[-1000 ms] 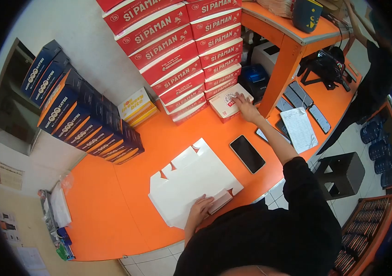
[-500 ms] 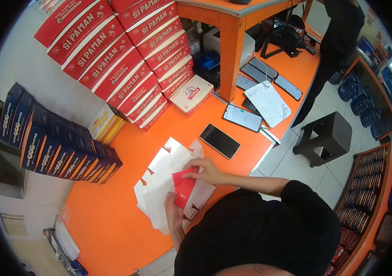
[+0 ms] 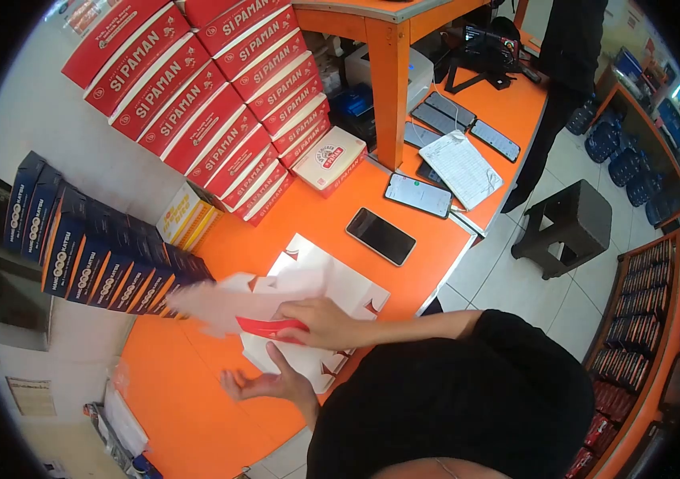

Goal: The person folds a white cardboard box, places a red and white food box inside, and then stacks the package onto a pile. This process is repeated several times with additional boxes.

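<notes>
The right hand (image 3: 320,322) lies palm-down on a flat, unfolded carton blank (image 3: 308,295), its fingers closed over the blank's raised, blurred edge where a glossy red printed side (image 3: 272,327) shows under the matt white card. The blank is die-cut, with tabs and small red notches along its outline, and sits on the near part of the smooth orange tabletop (image 3: 196,399), its left portion lifted and smeared by motion. The left hand (image 3: 264,383) is just near of the blank, palm up, fingers spread and released, grasping nothing; whether it touches the card's edge cannot be told.

Right of the blank, a dark, glassy phone (image 3: 380,236) lies flat; a second phone with a pale lit screen (image 3: 418,195) lies farther right, beside a sheet of ruled paper (image 3: 462,169). At the far side a slanted stack of red and white cartons printed "SI PAMAN" (image 3: 212,88) leans against the wall, a single white-topped box (image 3: 330,160) at its foot. To the left stands a row of dark blue and orange boxes (image 3: 92,247), and a small yellow and white box (image 3: 186,215) sits between the two groups
</notes>
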`<state>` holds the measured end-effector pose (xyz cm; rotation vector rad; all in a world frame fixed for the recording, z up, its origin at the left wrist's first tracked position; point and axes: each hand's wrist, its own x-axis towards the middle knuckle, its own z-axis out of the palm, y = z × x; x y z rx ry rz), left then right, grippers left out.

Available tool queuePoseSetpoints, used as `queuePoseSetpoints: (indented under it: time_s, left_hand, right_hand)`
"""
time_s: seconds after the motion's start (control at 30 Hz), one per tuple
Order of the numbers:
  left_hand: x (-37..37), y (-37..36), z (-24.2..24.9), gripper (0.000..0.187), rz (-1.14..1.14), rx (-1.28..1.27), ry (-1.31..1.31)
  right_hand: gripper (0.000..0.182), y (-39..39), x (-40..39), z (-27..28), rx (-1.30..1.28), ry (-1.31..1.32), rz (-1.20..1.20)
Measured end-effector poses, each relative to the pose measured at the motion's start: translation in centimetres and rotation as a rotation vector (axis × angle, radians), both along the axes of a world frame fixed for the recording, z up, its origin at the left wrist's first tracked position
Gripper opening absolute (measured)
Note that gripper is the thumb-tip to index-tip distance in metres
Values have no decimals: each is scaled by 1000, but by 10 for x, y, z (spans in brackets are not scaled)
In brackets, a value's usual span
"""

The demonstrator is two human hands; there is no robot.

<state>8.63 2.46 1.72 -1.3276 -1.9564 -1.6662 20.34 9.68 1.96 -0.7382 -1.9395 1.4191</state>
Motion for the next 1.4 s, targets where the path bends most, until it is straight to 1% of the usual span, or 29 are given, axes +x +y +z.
queuePoseSetpoints:
  time_s: [0.03,0.07,0.1,0.13,0.17,0.2,0.27,0.3,0.4,0.43,0.53,0.57,0.67,0.73,0.8,0.9,0.97,1.0,1.03,1.07,1.1,1.13,1.2,1.23,1.3,1.33,1.37,1.4]
  left_hand:
    - [8,1,5,42,-164,10,-350]
    - [17,1,11,47,-329,17,-701]
    - [24,0,19,51,-303,29,-936]
    - [22,-1,18,52,-315,29,-911]
    - [15,-3,14,54,-328,28,-885]
    - [8,-6,9,56,-339,26,-860]
    - [-4,-11,-18,58,-381,-39,-481]
    - [-9,-12,-28,59,-397,-69,-291]
    - [-17,-12,-33,63,-521,-160,84]
    - [-13,-11,-29,55,-498,-132,19]
    - [-16,-8,-21,52,-450,32,7]
    - [-16,-9,-16,49,-454,42,-2]
    - [-15,-14,-9,46,-405,102,-65]
    - [-9,-14,-1,47,-390,86,-150]
    - [-4,-17,-1,52,-339,57,-268]
    - [-5,-18,5,66,-564,65,-349]
    - [7,-19,12,73,-540,-93,-285]
    - [12,-19,17,77,-524,-169,-254]
    - [11,-24,24,78,-383,-326,-191]
    - [9,-20,18,71,-365,-203,-499]
    - [6,-17,12,65,-327,-17,-792]
    - [3,-11,21,62,-269,121,-1039]
    - [-29,-15,17,68,-373,256,-1262]
    - [-39,-15,13,71,-426,327,-1372]
    - [-31,-6,-16,88,-449,327,-1233]
    - [-19,-3,-25,97,-458,334,-1167]
    - [-4,-3,-29,117,-569,30,-870]
    - [-3,-7,-54,122,-717,-128,-528]
  right_hand:
    - [33,-4,-4,-1,-130,83,-22]
    - [36,-5,-7,-2,-149,141,92]
    - [40,-6,-8,-3,-171,197,206]
    - [43,-7,-8,-2,-193,252,322]
    - [47,3,-4,-2,98,89,356]
    - [52,7,-4,-2,153,161,274]
    - [64,14,-5,-1,269,300,113]
    - [69,13,0,16,50,394,84]
    - [59,10,2,31,-257,512,-108]
    - [35,17,7,25,-284,458,-58]
    - [30,24,21,29,-279,387,-69]
    - [18,22,16,17,-224,393,-156]
    - [21,1,13,18,16,379,-260]
    - [29,-2,13,13,-80,244,-83]
    - [34,-1,14,9,-255,215,89]
    - [36,11,16,8,-629,339,335]
    - [38,15,19,8,-882,416,501]
    - [37,14,21,16,-645,324,534]
    - [35,11,23,31,-407,232,562]
    - [34,10,25,39,-166,142,583]
    - [35,3,25,9,560,-90,393]
    - [33,6,31,-2,634,-270,310]
    - [29,8,39,-13,767,-629,134]
    - [29,12,39,-11,601,-595,141]
    - [30,25,40,-3,276,-517,156]
    - [29,26,38,7,150,-416,192]
    - [28,25,35,21,28,-317,223]
    - [27,25,33,30,-88,-219,250]
